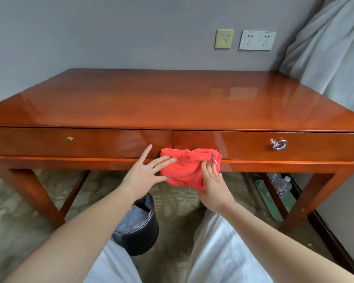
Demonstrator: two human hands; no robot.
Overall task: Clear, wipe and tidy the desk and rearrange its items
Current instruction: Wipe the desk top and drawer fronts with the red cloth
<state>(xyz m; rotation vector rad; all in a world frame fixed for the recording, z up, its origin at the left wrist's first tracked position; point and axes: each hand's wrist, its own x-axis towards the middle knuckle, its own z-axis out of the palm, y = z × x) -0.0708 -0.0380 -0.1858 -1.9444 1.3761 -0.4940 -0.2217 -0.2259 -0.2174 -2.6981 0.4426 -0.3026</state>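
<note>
red cloth (187, 170) bunched, against glossy desk (172, 99) front

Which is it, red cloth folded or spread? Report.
Folded, loosely bunched. The red cloth is a thick wad with layered edges, gripped by the right hand; the left hand lays straight fingers on it.

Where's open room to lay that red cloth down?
The desk top is bare wood from its front edge back to the wall and across to the curtain. It is cramped before the drawers, where the left hand touches and the right hand grips the red cloth, and below, by the bin and bottles.
</note>
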